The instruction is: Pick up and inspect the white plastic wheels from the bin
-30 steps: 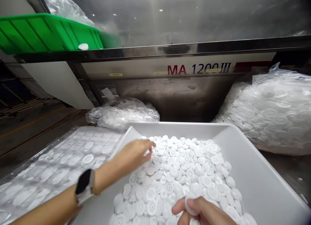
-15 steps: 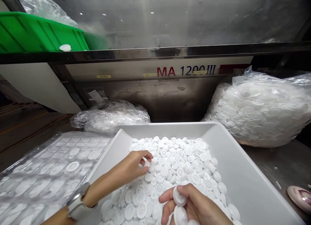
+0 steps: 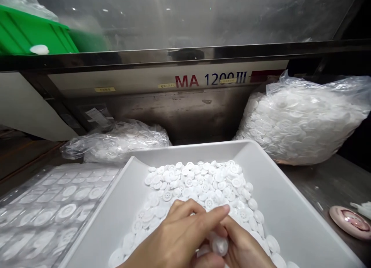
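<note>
My left hand [image 3: 176,237] reaches across my right hand [image 3: 246,246] over the near part of a grey bin [image 3: 278,198]. White plastic discs [image 3: 219,245] show in the hollow between the two hands, held in my right hand's curled fingers. The left fingers are bent over them, and whatever is in their grip is hidden. Below and beyond the hands lies a pile of loose, round white plastic discs [image 3: 199,181], some with ribbed or holed centres.
At left, a clear blister tray [image 3: 66,210] contains white round parts. Plastic bags of white discs, one small [image 3: 124,140] and one large [image 3: 301,125], stand behind the bin. A pink oval object [image 3: 349,221] lies right; a green crate [image 3: 31,32] sits on the upper-left ledge.
My left hand has left the pile and come right and nearer, onto my right hand with its discs. The camera view has shifted slightly to the right.
</note>
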### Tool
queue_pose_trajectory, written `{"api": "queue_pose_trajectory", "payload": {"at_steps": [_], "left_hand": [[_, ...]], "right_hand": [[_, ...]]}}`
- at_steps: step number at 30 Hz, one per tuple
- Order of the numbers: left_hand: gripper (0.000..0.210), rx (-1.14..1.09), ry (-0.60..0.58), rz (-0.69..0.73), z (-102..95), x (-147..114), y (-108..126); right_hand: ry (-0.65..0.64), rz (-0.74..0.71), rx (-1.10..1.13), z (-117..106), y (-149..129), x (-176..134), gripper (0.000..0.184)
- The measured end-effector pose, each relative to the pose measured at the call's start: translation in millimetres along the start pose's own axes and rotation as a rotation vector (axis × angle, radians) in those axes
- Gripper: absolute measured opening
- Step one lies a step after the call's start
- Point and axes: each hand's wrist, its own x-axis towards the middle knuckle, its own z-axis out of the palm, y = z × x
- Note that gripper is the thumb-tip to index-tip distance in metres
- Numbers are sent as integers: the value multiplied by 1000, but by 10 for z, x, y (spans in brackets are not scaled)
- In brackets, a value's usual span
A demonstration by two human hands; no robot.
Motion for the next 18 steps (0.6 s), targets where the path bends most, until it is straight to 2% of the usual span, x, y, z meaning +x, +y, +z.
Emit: {"api": "queue_pose_trajectory", "payload": {"at_steps": [4, 7, 11, 13, 16, 18], "left_hand": [[50, 104, 184, -93, 19, 1, 25], [32, 151, 205, -130, 8, 15, 66], [17, 286, 202, -59, 7, 8, 49], [16, 337, 208, -61, 15, -1, 42], [26, 318, 251, -180, 29, -16, 41], [29, 313, 227, -179, 39, -24, 41]], "right_hand": [[37, -25, 1, -67, 26, 36, 27], [89, 0, 5, -136, 46, 39, 22], [146, 58, 73, -190, 28, -12, 22], [210, 74, 15, -185, 1, -55, 20], [309, 78, -100, -144, -34, -102, 25], [327, 61, -114, -107, -44, -107, 22]]}}
